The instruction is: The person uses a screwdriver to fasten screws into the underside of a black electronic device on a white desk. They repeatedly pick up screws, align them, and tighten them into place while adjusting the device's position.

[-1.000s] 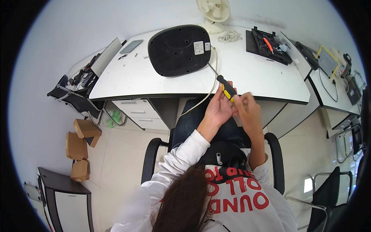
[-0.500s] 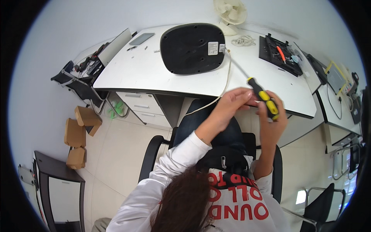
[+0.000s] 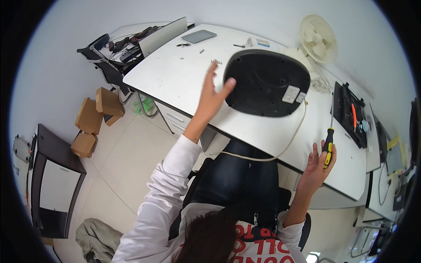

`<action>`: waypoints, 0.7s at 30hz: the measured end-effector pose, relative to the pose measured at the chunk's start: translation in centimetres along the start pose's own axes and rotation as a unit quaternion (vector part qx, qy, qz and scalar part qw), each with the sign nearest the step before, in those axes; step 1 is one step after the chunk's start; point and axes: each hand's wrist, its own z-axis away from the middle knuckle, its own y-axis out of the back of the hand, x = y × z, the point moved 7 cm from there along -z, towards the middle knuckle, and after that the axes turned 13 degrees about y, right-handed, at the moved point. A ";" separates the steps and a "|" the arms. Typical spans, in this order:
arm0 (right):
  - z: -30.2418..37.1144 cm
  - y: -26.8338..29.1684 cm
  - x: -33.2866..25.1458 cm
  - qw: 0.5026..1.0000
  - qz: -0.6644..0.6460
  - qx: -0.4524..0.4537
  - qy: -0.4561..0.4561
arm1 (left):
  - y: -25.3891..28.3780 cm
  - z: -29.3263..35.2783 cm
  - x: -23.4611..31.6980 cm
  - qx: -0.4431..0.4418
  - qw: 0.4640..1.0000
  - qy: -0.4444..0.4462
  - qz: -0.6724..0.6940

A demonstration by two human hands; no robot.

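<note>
My left hand [image 3: 211,97] is over the table, fingers apart and holding nothing. Its thumb overlaps the left edge of a rounded black plastic base [image 3: 259,83], and its fingertips reach toward a small row of screws [image 3: 216,62]. I cannot tell whether it touches either. At the table's front right, my right hand [image 3: 312,172] grips a screwdriver [image 3: 328,142] by its black and yellow handle, the shaft pointing away from me. The base lies underside up, with screw holes and white labels, and a pale cord [image 3: 287,151] runs from it across my lap.
A cream fan [image 3: 319,38] stands behind the base. A grey tray [image 3: 199,36] and small loose parts lie far left. At right, a black tray [image 3: 348,115] carries an orange-handled tool [image 3: 354,115]. Cardboard boxes [image 3: 88,116] stand on the floor at left.
My left hand has left the screwdriver and swung up and left to the base's edge. My right hand keeps the screwdriver, now more upright. The whole view has turned with my head.
</note>
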 end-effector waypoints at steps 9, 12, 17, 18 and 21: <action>-0.6 -1.6 1.7 0.982 0.159 -0.060 0.078 | -5.0 -1.5 -0.3 -0.301 0.937 0.096 0.152; -0.7 -0.8 1.3 0.971 0.207 -0.053 0.106 | -4.8 -1.5 -1.8 -0.297 0.942 0.112 0.105; -0.9 0.9 1.3 0.957 0.276 -0.026 0.080 | -5.3 -1.4 -1.5 -0.330 0.930 0.134 0.094; -1.1 1.2 1.4 0.956 0.281 -0.018 0.078 | -5.4 -1.6 -1.6 -0.340 0.925 0.144 0.091; -1.6 0.8 1.5 0.959 0.275 0.004 0.067 | -5.8 -2.8 -2.2 -0.356 0.918 0.139 0.104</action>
